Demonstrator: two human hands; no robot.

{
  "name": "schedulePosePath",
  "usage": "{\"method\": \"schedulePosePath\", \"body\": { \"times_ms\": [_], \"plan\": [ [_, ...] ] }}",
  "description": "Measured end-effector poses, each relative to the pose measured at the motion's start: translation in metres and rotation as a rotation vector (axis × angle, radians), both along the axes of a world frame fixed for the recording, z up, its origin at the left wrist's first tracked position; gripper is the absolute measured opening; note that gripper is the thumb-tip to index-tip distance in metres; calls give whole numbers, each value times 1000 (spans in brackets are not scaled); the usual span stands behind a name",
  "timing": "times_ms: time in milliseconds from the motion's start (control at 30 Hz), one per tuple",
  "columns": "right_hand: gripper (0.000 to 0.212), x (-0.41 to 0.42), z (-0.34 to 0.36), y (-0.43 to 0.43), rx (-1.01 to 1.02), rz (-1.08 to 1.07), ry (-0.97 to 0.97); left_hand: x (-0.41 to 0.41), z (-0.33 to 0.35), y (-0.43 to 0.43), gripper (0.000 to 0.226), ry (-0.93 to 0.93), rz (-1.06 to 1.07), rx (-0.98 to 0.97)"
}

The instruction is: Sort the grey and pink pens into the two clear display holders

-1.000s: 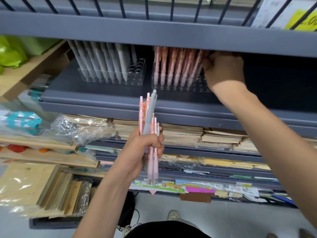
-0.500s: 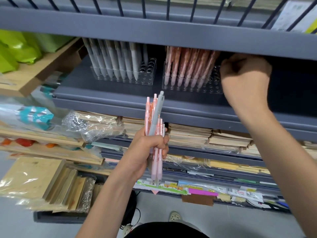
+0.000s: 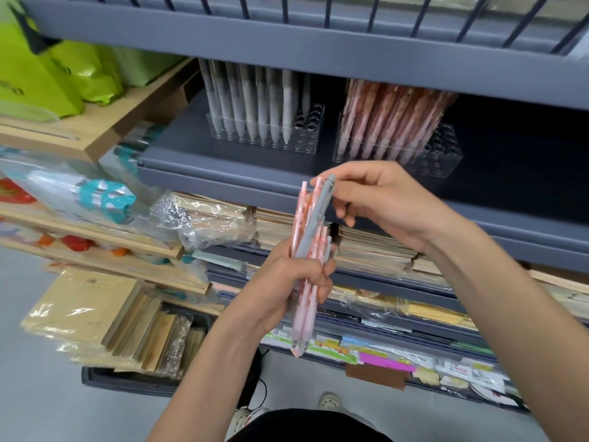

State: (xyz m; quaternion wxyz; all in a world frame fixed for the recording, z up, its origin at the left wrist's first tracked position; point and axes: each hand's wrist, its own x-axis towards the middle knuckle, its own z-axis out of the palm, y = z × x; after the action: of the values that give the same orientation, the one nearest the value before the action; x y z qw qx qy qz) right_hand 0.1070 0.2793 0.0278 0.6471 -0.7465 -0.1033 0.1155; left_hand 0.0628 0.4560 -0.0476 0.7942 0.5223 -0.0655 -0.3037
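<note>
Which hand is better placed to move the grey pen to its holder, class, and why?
The right hand: its fingers pinch the grey pen at its top, while the left hand grips the whole bundle of pink pens and is occupied.

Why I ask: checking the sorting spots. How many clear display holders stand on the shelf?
2. The left holder, holding grey pens, stands on the grey shelf; the right holder, holding pink pens, stands beside it, apart. None looks hidden.
</note>
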Motion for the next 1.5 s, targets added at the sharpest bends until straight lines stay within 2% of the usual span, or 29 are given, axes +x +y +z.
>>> {"method": "schedulePosePath", "body": {
  "times_ms": [133,300,500,700,800,900,1333,1400,1500],
  "plan": [
    [21,1,-1,3,4,33,-34,1,1,4,40,12,-15,-22],
    [8,4,-1,3,24,-43,-71,-1,3,-4,39,26,-35,-16],
    [13,1,0,1,26,-161,-96,4,12,-15,45,59,-63,-58],
    [16,0,0,3,-213,-359,-183,5,16,-28,44,86,-85,-71],
    [16,0,0,1,-356,-424,-246,5,16,-35,35,81,-78,-47],
    [18,-4,1,0,-410,-449,-308,4,17,-40,34,95,-67,-47],
    [21,-1,0,-2,-281,-604,-286,3,17,-43,32,79,-71,-3],
    [21,0,1,-2,-206,-595,-279,1,16,-43,32,85,-81,14],
    [20,0,-1,-4,-198,-570,-286,-1,15,-43,36,79,-100,52]
  ]
}}
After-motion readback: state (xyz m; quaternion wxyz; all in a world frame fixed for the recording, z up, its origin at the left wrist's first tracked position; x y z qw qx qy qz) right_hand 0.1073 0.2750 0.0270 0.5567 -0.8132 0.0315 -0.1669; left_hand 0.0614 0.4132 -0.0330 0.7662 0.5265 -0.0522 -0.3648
